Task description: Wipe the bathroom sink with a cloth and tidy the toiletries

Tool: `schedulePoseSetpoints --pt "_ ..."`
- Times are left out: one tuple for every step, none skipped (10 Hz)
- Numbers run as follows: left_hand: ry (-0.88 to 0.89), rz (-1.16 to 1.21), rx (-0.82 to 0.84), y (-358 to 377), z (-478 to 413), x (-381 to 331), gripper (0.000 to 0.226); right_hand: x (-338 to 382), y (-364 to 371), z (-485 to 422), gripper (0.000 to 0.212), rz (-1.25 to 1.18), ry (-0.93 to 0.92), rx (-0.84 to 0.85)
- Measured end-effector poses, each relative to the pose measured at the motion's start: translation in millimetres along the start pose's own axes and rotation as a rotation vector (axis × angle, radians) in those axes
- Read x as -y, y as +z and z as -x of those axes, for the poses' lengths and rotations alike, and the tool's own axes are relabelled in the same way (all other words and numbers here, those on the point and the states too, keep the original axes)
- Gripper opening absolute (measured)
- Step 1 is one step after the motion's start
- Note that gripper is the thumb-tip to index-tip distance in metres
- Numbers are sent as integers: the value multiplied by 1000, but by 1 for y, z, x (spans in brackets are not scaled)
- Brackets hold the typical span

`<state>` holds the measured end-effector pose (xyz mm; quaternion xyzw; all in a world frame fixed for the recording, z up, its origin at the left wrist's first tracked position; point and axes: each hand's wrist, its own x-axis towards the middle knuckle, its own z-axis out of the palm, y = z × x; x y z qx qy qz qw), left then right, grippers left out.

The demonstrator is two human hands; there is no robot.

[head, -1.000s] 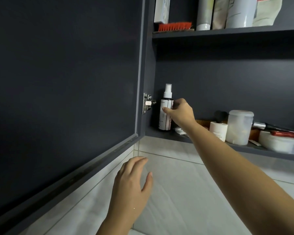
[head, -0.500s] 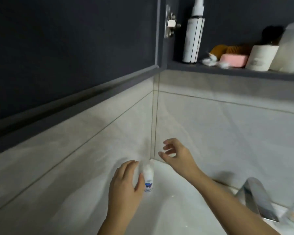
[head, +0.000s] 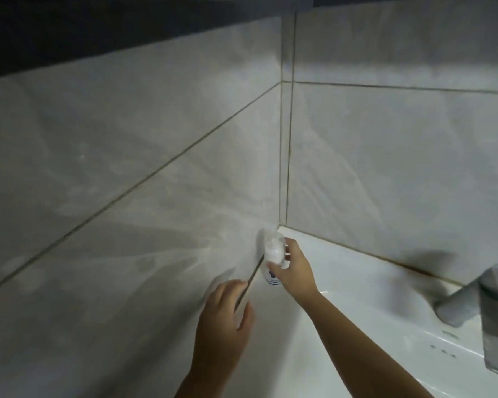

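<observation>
There is just one view, from the head camera looking down into a corner. Two grey tiled walls (head: 156,145) fill most of the picture and meet in a line a little right of the middle. A dark strip (head: 69,30) runs across the upper left of the frame. The white sink (head: 342,271) lies along the bottom of the walls, from the corner toward the lower right. A small white bottle (head: 273,255) with a blue mark near its bottom stands on the sink, right in the corner where the walls meet, just below the middle of the frame. It looks blurry. The right hand (head: 295,270) is wrapped around the bottle, with fingers (head: 289,248) curled on its right side and the thumb low on the front. The left hand (head: 223,314) is lower and to the left, near the bottle but not touching it. Its fingers are bent and a bit apart, and it holds nothing that shows. A thin dark line on the left wall runs just past its fingertips up to the bottle. A grey metal tap (head: 477,300) sits at the right edge of the frame, well apart from both hands
</observation>
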<state>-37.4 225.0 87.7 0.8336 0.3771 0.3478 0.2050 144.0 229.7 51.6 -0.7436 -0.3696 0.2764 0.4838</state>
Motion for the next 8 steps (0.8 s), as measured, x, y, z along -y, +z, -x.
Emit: schedulePoseSetpoints --pt "-5 -2 36 4 0 1 34 -3 -9 -7 52 16 -23 -20" --pt "-18 -4 49 8 0 0 39 -7 -25 -23 52 56 -31 -71" --pt "-27 -9 52 14 0 3 40 -14 -40 -43 57 82 -3 -132" --pt "-30 -14 72 17 0 7 39 -18 -50 -56 59 85 25 -151" --pt "-15 -38 84 20 2 11 39 -24 -51 -61 58 83 34 -157" --pt "2 -56 95 21 1 12 40 -26 -50 -62 59 74 61 -154" --pt "35 -44 76 23 4 13 39 -25 -52 -60 64 58 65 -138" --pt "38 -12 95 21 7 9 40 -23 -55 -46 74 16 121 -165"
